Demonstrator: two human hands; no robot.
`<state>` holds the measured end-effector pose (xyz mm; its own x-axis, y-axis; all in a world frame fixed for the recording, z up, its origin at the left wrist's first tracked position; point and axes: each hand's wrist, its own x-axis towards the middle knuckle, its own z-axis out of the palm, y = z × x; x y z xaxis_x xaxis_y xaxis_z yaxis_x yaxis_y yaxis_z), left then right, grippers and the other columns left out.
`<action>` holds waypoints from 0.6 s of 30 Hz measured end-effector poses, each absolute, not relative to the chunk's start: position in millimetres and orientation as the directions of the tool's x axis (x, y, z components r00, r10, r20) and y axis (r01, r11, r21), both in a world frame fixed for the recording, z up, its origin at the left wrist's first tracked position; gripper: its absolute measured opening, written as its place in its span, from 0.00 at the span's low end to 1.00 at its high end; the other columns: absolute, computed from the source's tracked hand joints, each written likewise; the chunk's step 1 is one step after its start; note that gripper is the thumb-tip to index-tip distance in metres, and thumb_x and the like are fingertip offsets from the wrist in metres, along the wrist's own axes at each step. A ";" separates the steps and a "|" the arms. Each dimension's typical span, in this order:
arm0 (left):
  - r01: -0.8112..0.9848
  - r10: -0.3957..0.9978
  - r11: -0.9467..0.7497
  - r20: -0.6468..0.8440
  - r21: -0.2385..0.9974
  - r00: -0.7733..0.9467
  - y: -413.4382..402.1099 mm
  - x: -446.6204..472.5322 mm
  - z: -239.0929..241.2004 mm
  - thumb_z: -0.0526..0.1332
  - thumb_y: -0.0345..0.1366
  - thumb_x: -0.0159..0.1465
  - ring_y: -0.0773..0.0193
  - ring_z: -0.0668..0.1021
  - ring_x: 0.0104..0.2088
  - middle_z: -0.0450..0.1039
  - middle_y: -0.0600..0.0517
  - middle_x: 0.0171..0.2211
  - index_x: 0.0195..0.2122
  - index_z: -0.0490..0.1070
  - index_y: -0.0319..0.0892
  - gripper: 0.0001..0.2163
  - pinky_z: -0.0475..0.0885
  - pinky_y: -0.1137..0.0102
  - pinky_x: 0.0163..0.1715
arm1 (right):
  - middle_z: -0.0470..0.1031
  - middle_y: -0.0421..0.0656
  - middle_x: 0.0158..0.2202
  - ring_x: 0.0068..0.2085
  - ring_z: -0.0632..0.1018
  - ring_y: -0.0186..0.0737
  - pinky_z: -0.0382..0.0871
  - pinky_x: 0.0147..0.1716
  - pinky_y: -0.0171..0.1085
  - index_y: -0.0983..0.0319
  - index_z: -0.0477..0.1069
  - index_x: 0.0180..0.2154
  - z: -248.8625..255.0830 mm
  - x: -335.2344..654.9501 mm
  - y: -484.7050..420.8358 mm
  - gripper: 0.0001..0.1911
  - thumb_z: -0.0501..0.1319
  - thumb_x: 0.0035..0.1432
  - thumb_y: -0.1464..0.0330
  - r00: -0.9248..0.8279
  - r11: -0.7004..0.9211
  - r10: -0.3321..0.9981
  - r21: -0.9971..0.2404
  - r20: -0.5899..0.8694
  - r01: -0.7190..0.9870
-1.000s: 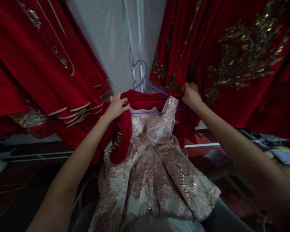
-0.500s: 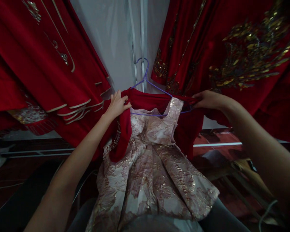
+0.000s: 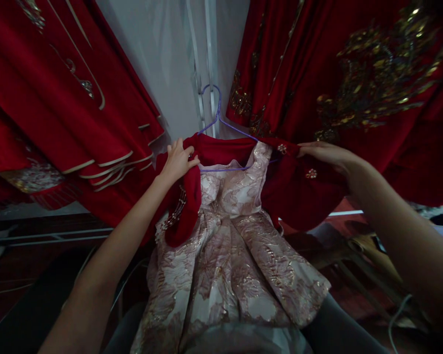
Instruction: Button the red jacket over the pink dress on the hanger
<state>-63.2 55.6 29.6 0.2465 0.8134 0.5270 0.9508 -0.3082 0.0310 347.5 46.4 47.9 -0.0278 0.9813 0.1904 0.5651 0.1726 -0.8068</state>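
1. Across the purple hanger [image 3: 218, 113]: red garment [image 3: 223, 150], brocade dress [image 3: 239, 196].
2. At the hanger's left, the left hand [image 3: 177, 160], curled, grips the garment.
3. Right of the hanger, the right hand [image 3: 325, 151] pinches the garment tightly.

the dress [image 3: 223, 260] is pale pink with a metallic gold pattern, front facing up, pleated skirt spread below. the purple hanger [image 3: 218, 109] stands hook uppermost, its lower bar at the dress's neckline. the red wrap [image 3: 299, 199] lies across the hanger, beaded trim [image 3: 177, 210] at left, two flower-shaped ornaments [image 3: 311, 173] at right.
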 end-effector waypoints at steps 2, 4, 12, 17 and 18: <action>0.952 0.816 -0.305 0.525 0.032 0.243 53.9 -60.4 29.2 0.56 0.41 0.62 0.40 0.64 0.53 0.62 0.38 0.47 0.35 0.69 0.40 0.10 0.59 0.51 0.48 | 0.75 0.43 0.28 0.31 0.76 0.42 0.71 0.30 0.39 0.59 0.70 0.33 40.7 340.9 45.2 0.08 0.57 0.51 0.63 -0.053 0.102 0.995 -0.864 0.087 0.493; 0.950 0.815 -0.310 0.525 0.037 0.246 52.9 -59.7 29.4 0.56 0.41 0.62 0.41 0.65 0.52 0.63 0.38 0.46 0.35 0.68 0.40 0.10 0.60 0.51 0.48 | 0.75 0.44 0.33 0.34 0.76 0.42 0.71 0.32 0.39 0.60 0.68 0.39 32.4 330.7 45.0 0.14 0.58 0.50 0.62 -0.036 0.176 0.982 -0.821 0.187 0.543; 0.940 0.790 -0.341 0.543 0.002 0.285 54.2 -66.7 29.6 0.57 0.42 0.60 0.43 0.67 0.49 0.63 0.40 0.42 0.31 0.69 0.40 0.10 0.61 0.52 0.46 | 0.69 0.52 0.48 0.42 0.74 0.51 0.68 0.33 0.42 0.63 0.61 0.54 16.3 301.5 42.3 0.28 0.61 0.51 0.64 -0.111 0.321 0.661 -0.146 0.742 0.936; 0.933 0.770 -0.359 0.560 -0.016 0.306 55.9 -66.8 27.8 0.57 0.44 0.60 0.44 0.67 0.47 0.63 0.41 0.40 0.30 0.68 0.40 0.11 0.62 0.53 0.45 | 0.72 0.50 0.43 0.45 0.72 0.49 0.66 0.39 0.42 0.60 0.69 0.46 21.7 296.6 47.1 0.15 0.54 0.59 0.64 -0.164 0.383 0.541 -0.068 0.825 0.921; 0.934 0.769 -0.358 0.563 -0.015 0.304 56.2 -66.8 27.7 0.57 0.44 0.60 0.44 0.67 0.47 0.63 0.41 0.40 0.30 0.68 0.40 0.11 0.62 0.53 0.45 | 0.73 0.49 0.41 0.44 0.73 0.47 0.66 0.39 0.41 0.61 0.70 0.43 22.0 296.5 49.5 0.13 0.54 0.59 0.64 -0.166 0.411 0.534 -0.083 0.829 0.908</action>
